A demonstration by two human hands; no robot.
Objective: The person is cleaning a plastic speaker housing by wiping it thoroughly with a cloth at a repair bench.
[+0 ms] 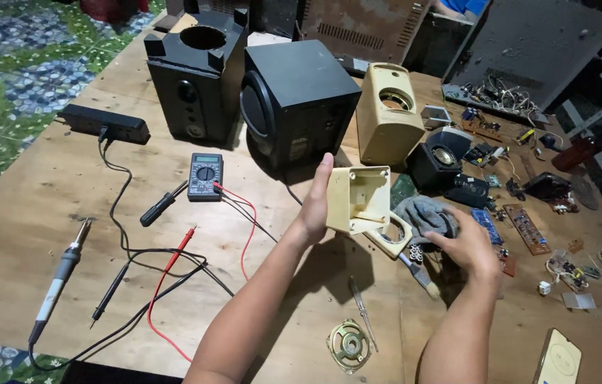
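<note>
Taking the multimeter point(206, 175) as landmark: behind it, two black speaker boxes point(294, 99) wall off the far table. Left of it runs open wood, crossed only by a black cable point(120, 206) and a screwdriver point(161, 208). In front, probe leads point(173, 263) tangle the surface. Far to its right, circuit boards point(526, 229) crowd the tabletop, leaving narrow gaps.

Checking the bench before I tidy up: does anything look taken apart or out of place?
Yes. The left hand holds a cream speaker shell with no driver in it, and a bare speaker driver lies loose on the wooden table. The right hand presses a grey cloth.
</note>
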